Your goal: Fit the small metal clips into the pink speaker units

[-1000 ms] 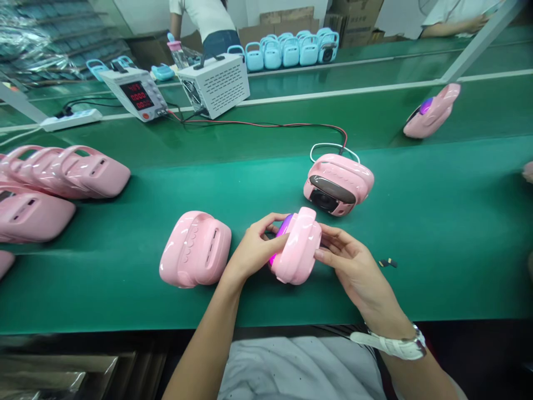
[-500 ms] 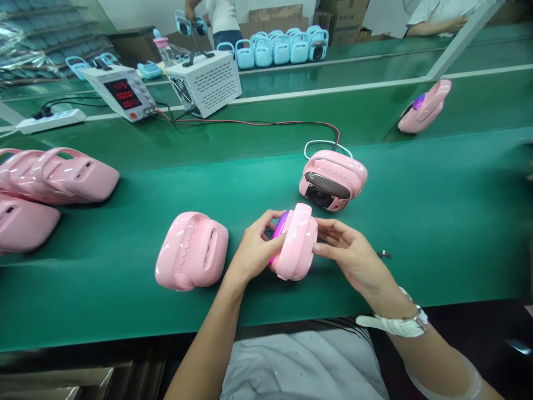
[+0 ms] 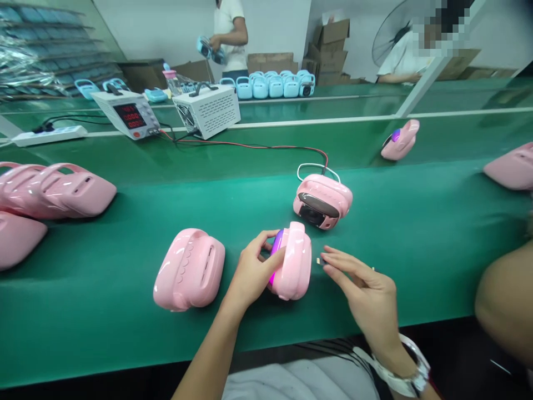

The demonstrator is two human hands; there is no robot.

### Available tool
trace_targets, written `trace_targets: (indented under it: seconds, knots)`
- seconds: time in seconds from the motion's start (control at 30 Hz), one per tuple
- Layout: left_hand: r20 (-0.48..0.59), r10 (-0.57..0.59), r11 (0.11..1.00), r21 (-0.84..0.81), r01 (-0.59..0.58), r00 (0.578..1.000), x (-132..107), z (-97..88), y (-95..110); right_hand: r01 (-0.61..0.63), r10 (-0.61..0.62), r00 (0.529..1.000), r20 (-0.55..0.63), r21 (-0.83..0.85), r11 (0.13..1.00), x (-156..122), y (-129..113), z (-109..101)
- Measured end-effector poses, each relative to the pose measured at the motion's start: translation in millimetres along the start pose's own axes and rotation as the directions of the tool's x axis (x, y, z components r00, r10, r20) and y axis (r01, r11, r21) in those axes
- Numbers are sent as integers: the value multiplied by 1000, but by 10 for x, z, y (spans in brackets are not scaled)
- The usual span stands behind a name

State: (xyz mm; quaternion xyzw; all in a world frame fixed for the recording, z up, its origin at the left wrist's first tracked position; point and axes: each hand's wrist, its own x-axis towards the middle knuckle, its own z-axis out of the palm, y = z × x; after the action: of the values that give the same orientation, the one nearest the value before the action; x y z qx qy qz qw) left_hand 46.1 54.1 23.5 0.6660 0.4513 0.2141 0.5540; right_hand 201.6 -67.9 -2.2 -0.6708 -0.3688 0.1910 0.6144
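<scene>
My left hand is closed around a pink portable speaker with a handle and a glowing purple front. The speaker stands on the green table. Just to its right, my right hand pinches a small dark plug-like piece with a metal tip, apart from the speaker. Its exact kind is too small to tell. Left of my left hand stands a second pink speaker. Behind them, a third pink speaker with a dark front panel has a white cable loop at its back.
Several pink speakers line the left side. A power supply and a vented grey box stand behind, with a red-black cable across the bench. Another lit pink speaker sits back right. A person's limb is at the right edge.
My right hand has drawn away from the speaker to the right, now with the small plug-like piece in its fingertips. My left hand keeps its grip. The camera view has tilted up.
</scene>
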Motion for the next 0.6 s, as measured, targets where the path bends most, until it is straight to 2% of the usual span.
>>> trace_targets:
  seconds: [0.17, 0.27, 0.37, 0.5, 0.6]
  knots:
    - [27, -39, 999, -22, 39, 999, -9, -23, -22, 40, -53, 998, -26, -343, 938, 244, 357, -614]
    - [49, -44, 998, -41, 46, 998, -9, -37, -34, 30, -46, 999, -27, -440, 898, 337, 440, -763]
    - [69, -42, 998, -52, 46, 997, -9, -56, -34, 39, -55, 998, -25, -424, 905, 337, 302, -622]
    - [101, -28, 995, -90, 37, 994, -20, -82, -14, 102, -70, 990, 118, -288, 952, 320, 8, -278]
    - [105, -14, 992, -121, 27, 994, -49, -96, -14, 129, -102, 986, 131, -217, 968, 473, -118, -155]
